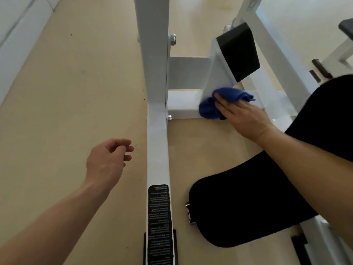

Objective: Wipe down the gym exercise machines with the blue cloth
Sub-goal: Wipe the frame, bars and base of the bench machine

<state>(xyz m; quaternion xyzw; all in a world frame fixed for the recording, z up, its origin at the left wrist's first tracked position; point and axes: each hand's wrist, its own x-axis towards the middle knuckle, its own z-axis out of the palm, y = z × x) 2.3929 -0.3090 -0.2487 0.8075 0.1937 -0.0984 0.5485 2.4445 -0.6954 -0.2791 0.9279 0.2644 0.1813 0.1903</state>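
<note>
The right hand (246, 119) is pressing the blue cloth (209, 109) with flat, straight fingers against the slanted white plate (217, 73), just where it is meeting the low crossbar (183, 108), at about 2 o'clock from the middle of the view. The left hand (107, 161) is hanging at 8 o'clock, loosely curled and holding nothing. I am judging the wiping as underway. Whether the upright post (154, 54) at 12 o'clock or the seat cushion (248, 203) at 5 o'clock are already wiped, nothing is telling.
</note>
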